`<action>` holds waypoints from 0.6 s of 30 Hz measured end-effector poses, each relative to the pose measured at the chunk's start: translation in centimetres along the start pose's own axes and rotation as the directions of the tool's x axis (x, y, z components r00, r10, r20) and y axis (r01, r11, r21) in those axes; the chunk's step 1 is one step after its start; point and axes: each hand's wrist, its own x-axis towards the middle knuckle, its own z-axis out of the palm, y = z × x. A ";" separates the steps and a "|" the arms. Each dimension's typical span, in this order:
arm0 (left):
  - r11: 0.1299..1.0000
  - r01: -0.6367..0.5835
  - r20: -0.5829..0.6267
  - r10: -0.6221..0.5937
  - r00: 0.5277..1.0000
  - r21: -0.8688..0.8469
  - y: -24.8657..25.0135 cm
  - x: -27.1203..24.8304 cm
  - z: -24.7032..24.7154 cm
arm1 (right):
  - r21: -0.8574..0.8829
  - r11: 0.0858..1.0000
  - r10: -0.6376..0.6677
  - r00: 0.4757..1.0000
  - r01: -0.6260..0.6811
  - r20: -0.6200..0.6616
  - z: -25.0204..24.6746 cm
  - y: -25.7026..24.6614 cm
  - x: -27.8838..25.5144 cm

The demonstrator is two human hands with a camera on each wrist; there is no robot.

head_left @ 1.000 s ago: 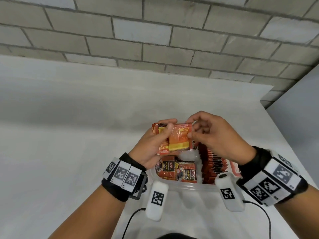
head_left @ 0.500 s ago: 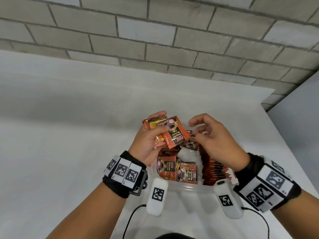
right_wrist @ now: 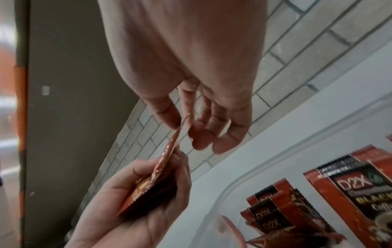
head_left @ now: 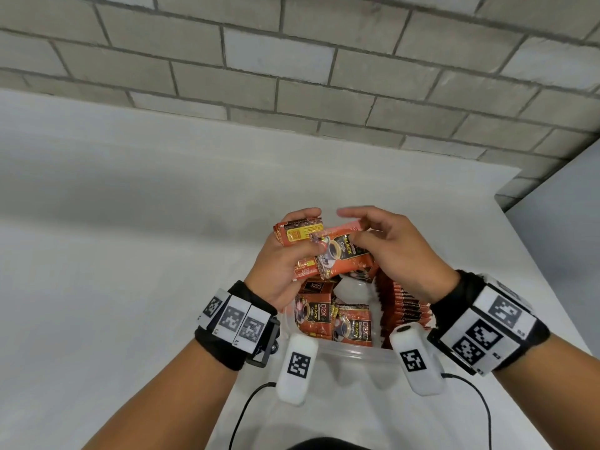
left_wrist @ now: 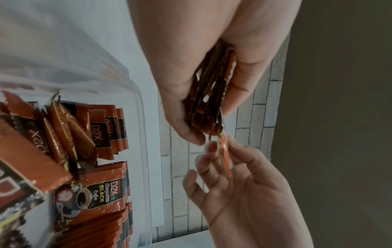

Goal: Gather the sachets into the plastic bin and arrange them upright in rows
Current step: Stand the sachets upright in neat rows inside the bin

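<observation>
My left hand (head_left: 285, 264) grips a stack of orange-and-black coffee sachets (head_left: 297, 233) above the clear plastic bin (head_left: 341, 354). The right hand (head_left: 389, 248) pinches the top sachet (head_left: 341, 253), which lies askew, face up, on the stack. The left wrist view shows the stack (left_wrist: 212, 94) edge-on in the left hand (left_wrist: 191, 75), one sachet (left_wrist: 224, 156) between the right hand's fingers (left_wrist: 212, 147). In the right wrist view that sachet's edge (right_wrist: 176, 139) sits between the right thumb and forefinger. Inside the bin, a row of upright sachets (head_left: 402, 306) fills the right side; loose sachets (head_left: 324, 316) lie at the left.
The bin stands on a white table (head_left: 130, 254) close to my body. A grey block wall (head_left: 292, 76) runs behind the table, whose right edge (head_left: 552, 287) lies just past my right wrist. Two black cables (head_left: 246, 404) trail off the near edge.
The top sachet has turned face up and slid askew on the stack. My right hand let go for a moment, then came back and pinched it. Both hands stayed above the bin.
</observation>
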 end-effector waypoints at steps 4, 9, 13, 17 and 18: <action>1.000 -0.023 -0.030 0.024 0.999 0.017 -0.2 -0.1 -0.2 | 0.075 0.991 0.105 0.994 -0.107 0.033 -0.8 0.9 0.2; 0.999 0.026 -0.138 -0.021 0.990 0.036 0.1 0.0 -0.8 | -0.143 0.988 0.044 0.998 -0.051 -0.051 -3.8 1.6 1.2; 0.997 0.051 -0.174 -0.041 0.984 0.058 0.2 0.0 -1.6 | -0.707 0.707 0.031 0.998 0.018 0.056 -5.3 2.9 2.8; 0.997 0.057 -0.148 -0.048 0.988 0.056 0.3 -0.2 -1.7 | -0.851 0.517 0.123 0.977 0.087 0.175 -4.4 4.8 3.7; 0.997 0.056 -0.143 -0.048 0.989 0.055 0.3 -0.2 -1.7 | -0.872 0.480 0.139 0.972 0.101 0.189 -4.0 5.2 4.0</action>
